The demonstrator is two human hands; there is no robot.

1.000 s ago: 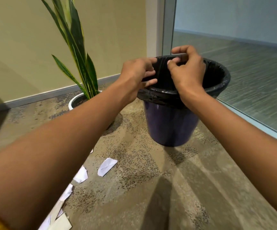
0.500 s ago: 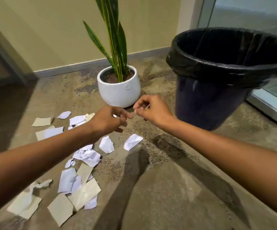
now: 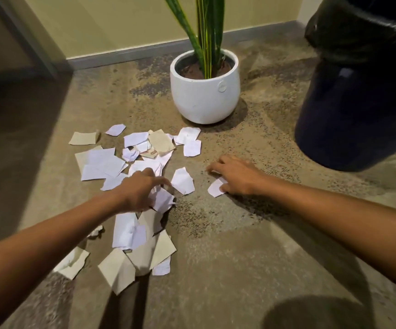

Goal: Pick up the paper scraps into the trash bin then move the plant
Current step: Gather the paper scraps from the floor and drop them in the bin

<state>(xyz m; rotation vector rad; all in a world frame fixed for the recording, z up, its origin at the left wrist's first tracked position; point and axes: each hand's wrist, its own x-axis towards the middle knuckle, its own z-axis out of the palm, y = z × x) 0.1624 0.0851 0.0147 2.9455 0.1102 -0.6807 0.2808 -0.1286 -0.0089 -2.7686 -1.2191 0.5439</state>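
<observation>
- The paper scraps [image 3: 130,167] lie scattered on the mottled floor [image 3: 227,257], white and beige pieces running from just in front of the plant pot down toward the near left.
- The left hand [image 3: 137,193] is low over the middle of the heap, its grip loosely curled with one finger stretched toward a white scrap [image 3: 182,181]; whether it pinches the paper under it I cannot tell.
- The right hand [image 3: 236,175] rests palm down on the floor, well right of the heap, fingers spread flat and covering part of a small white scrap [image 3: 216,187] that pokes out below the palm.
- The plant [image 3: 205,27] stands upright in a round white pot [image 3: 205,98], by the wall's skirting, just beyond the farthest scraps.
- The trash bin [image 3: 363,110], dark with a black liner [image 3: 358,27] folded over its rim, stands at the right edge of the view, near the pot but apart from it.
</observation>
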